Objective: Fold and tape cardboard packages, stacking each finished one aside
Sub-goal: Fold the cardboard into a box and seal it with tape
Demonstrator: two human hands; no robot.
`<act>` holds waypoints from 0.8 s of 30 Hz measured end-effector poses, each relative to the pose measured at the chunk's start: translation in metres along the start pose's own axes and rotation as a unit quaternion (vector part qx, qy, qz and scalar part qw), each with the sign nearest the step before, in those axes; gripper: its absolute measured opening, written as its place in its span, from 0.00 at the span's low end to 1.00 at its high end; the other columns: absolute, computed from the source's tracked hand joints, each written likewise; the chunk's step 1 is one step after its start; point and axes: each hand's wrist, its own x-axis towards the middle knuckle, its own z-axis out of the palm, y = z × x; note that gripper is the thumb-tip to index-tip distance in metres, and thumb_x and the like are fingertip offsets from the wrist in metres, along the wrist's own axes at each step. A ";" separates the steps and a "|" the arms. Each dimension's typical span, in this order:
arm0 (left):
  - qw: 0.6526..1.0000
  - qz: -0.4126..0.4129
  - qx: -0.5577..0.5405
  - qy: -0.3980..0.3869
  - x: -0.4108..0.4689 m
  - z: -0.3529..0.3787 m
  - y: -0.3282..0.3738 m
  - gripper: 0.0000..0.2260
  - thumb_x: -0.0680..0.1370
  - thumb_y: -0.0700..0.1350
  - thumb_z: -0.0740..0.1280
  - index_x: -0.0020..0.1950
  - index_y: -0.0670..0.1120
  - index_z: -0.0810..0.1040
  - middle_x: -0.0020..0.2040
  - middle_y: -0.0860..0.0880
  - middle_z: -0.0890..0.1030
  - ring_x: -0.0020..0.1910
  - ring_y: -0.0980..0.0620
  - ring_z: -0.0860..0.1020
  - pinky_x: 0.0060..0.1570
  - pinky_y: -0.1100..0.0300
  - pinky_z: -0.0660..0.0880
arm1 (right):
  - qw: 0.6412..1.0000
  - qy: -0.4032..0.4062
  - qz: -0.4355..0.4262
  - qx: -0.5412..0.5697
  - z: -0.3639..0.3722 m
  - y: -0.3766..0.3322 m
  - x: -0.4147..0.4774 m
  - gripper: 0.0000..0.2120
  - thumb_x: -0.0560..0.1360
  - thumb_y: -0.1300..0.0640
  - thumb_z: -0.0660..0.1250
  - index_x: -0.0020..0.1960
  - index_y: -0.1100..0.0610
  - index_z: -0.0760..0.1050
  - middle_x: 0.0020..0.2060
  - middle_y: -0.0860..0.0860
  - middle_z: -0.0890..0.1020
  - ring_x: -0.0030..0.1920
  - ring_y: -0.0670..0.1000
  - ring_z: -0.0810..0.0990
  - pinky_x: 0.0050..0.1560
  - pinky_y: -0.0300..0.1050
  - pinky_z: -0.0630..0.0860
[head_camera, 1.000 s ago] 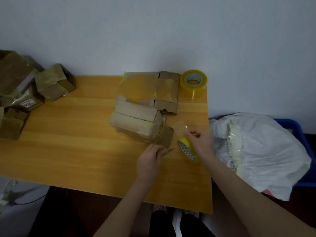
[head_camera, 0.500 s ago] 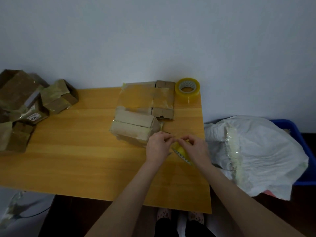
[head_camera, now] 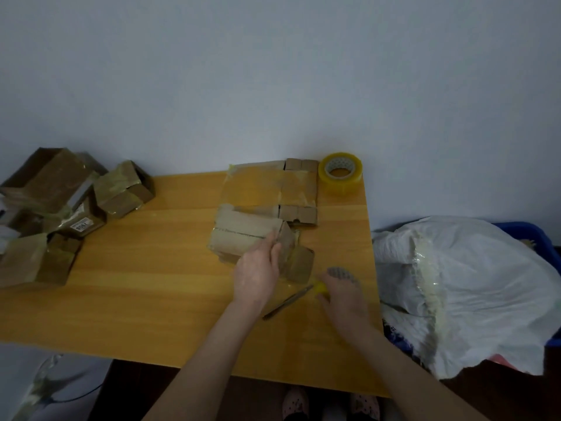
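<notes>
Brown cardboard package [head_camera: 243, 238] sits on the yellow wooden table [head_camera: 136, 299], right under the fingertips of the left hand [head_camera: 258, 276] and a little beyond the right hand [head_camera: 341, 299]. The left hand lies on the package's near end with its fingers mostly straight, pressing on the edge and not wrapped round anything. The right hand grips a small yellow roll of sticky tape [head_camera: 337, 273], mostly hidden under its fingers.

I think the step now is taping the open end shut. To do it well, the left hand should hold the package firm so it cannot slide, and rub the tape end down flat. The right hand should pull the roll away slowly, with the strip tight and straight, so no wrinkles come. A loose brown end flap [head_camera: 302, 264] sticks out between the two hands, and I think it needs folding in first. A thin grey metal tool [head_camera: 287, 302], maybe a cutter, lies between the two wrists, handy for snipping.

The package is a long box, dull brown and a bit crumpled. A dark seam runs along its top, and its end looks shiny with tape. A pile of taped brown boxes [head_camera: 60, 208] sits far out past the left hand
</notes>
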 end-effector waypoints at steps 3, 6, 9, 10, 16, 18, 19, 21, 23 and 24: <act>0.999 0.031 0.012 0.021 0.006 -0.006 -0.033 0.14 0.81 0.44 0.60 0.66 0.44 0.76 0.56 0.47 0.80 0.53 0.48 0.78 0.48 0.57 0.76 | 0.995 -0.076 0.002 -0.061 0.029 -0.007 0.001 0.39 0.79 0.66 0.58 0.78 0.49 0.37 0.57 0.55 0.79 0.48 0.52 0.77 0.40 0.42 0.71; 0.999 0.000 0.015 0.045 0.014 -0.009 -0.070 0.14 0.80 0.39 0.61 0.65 0.42 0.77 0.62 0.45 0.76 0.63 0.46 0.72 0.62 0.54 0.72 | 0.994 -0.080 0.048 -0.056 0.036 -0.023 0.011 0.34 0.80 0.59 0.61 0.79 0.52 0.44 0.64 0.54 0.74 0.60 0.52 0.75 0.53 0.45 0.75; 0.998 -0.064 0.010 0.027 0.035 -0.016 -0.101 0.18 0.82 0.41 0.58 0.73 0.42 0.67 0.71 0.45 0.69 0.71 0.46 0.65 0.69 0.54 0.62 | 0.996 0.029 0.070 0.056 0.020 -0.050 0.022 0.28 0.82 0.48 0.57 0.78 0.53 0.54 0.72 0.51 0.65 0.68 0.52 0.68 0.62 0.45 0.71; 0.997 -0.081 0.010 0.012 0.045 -0.017 -0.109 0.20 0.82 0.43 0.57 0.74 0.41 0.64 0.74 0.44 0.66 0.73 0.46 0.62 0.71 0.54 0.59 | 0.991 0.059 0.068 0.094 0.015 -0.067 0.028 0.28 0.82 0.47 0.55 0.78 0.53 0.53 0.73 0.50 0.62 0.70 0.52 0.65 0.64 0.45 0.69; 0.989 -0.099 0.000 -0.111 0.077 -0.003 -0.126 0.29 0.80 0.56 0.59 0.76 0.43 0.58 0.71 0.44 0.68 0.65 0.44 0.71 0.59 0.51 0.71 | 0.990 0.030 0.114 0.072 0.034 -0.146 0.065 0.32 0.83 0.49 0.51 0.78 0.61 0.39 0.78 0.54 0.42 0.75 0.55 0.60 0.64 0.48 0.70; 0.988 -0.092 0.026 -0.125 0.081 0.000 -0.128 0.36 0.77 0.63 0.61 0.76 0.42 0.56 0.70 0.43 0.70 0.63 0.43 0.73 0.56 0.50 0.73 | 0.986 0.046 0.156 0.045 0.037 -0.148 0.073 0.32 0.83 0.49 0.51 0.78 0.60 0.38 0.78 0.53 0.44 0.68 0.57 0.70 0.56 0.48 0.74; 0.985 -0.102 0.029 -0.135 0.084 0.000 -0.128 0.40 0.75 0.66 0.62 0.77 0.41 0.55 0.69 0.43 0.71 0.62 0.42 0.73 0.55 0.50 0.74 | 0.981 0.058 0.178 0.043 0.036 -0.146 0.079 0.33 0.83 0.47 0.52 0.78 0.60 0.39 0.79 0.52 0.48 0.64 0.58 0.74 0.53 0.49 0.75; 0.975 -0.147 0.010 -0.164 0.092 0.001 -0.128 0.46 0.71 0.69 0.64 0.76 0.40 0.55 0.67 0.41 0.72 0.62 0.41 0.73 0.56 0.50 0.75 | 0.969 0.068 0.221 0.084 0.030 -0.144 0.095 0.36 0.81 0.43 0.56 0.78 0.60 0.43 0.74 0.55 0.64 0.60 0.59 0.76 0.51 0.51 0.75; 0.962 -0.196 -0.030 -0.187 0.100 0.002 -0.128 0.44 0.70 0.68 0.67 0.74 0.39 0.60 0.65 0.41 0.74 0.62 0.41 0.74 0.56 0.51 0.74 | 0.954 0.072 0.262 0.125 0.029 -0.142 0.107 0.37 0.77 0.38 0.60 0.75 0.61 0.54 0.61 0.57 0.77 0.53 0.59 0.79 0.45 0.50 0.74; 0.960 -0.205 -0.038 -0.186 0.101 0.004 -0.129 0.40 0.71 0.67 0.67 0.70 0.39 0.65 0.62 0.41 0.75 0.60 0.42 0.75 0.54 0.51 0.75 | 0.948 0.071 0.278 0.135 0.030 -0.141 0.110 0.33 0.77 0.37 0.60 0.70 0.60 0.60 0.53 0.56 0.79 0.46 0.56 0.80 0.40 0.47 0.74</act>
